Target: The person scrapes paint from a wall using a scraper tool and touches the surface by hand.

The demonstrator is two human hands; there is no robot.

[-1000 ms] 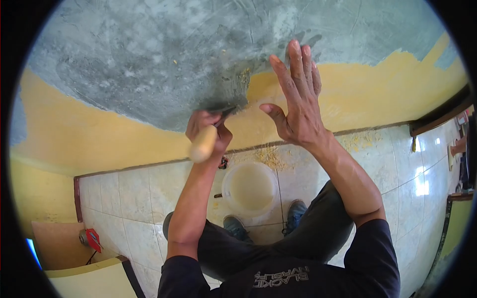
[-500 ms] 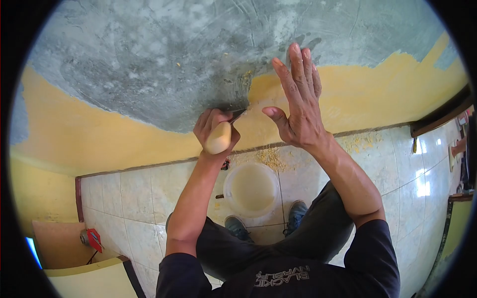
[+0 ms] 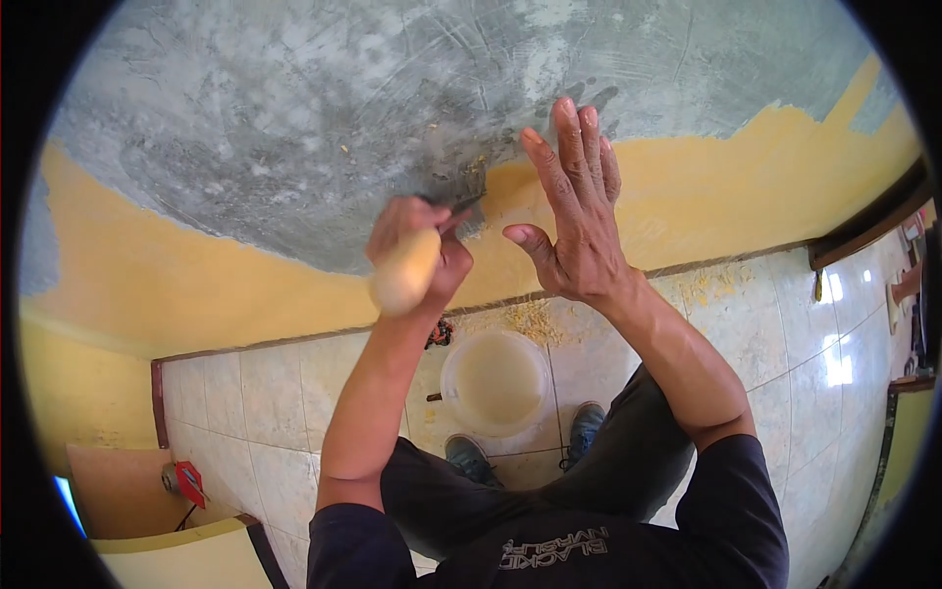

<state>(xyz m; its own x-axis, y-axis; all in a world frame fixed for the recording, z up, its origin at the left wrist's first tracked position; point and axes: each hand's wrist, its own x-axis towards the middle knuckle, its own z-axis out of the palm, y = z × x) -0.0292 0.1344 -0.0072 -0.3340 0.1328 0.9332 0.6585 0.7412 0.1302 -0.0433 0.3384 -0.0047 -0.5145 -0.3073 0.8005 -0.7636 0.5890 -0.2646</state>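
Observation:
My left hand (image 3: 417,250) is closed round the pale, rounded handle of a scraper (image 3: 407,273), smeared by motion. Its dark metal blade reaches up to the right, near the ragged edge where yellow paint (image 3: 324,245) meets bare grey wall (image 3: 294,128). I cannot tell whether the blade touches the wall. To the right, my right hand (image 3: 584,226) is spread out with fingers pointing up over the yellow paint and the grey above it, holding nothing. Its fingertips look wet and dusty.
A white bucket (image 3: 446,402) of cloudy liquid stands on the tiled floor (image 3: 265,393) between my feet and the wall. Yellow paint flakes (image 3: 535,322) lie along the wall's foot. A red-and-grey object (image 3: 183,483) sits at lower left, beside a pale panel (image 3: 186,560).
My left hand and the scraper have shifted left, and the handle has swung down to the left. My right hand has moved slightly left and stays spread.

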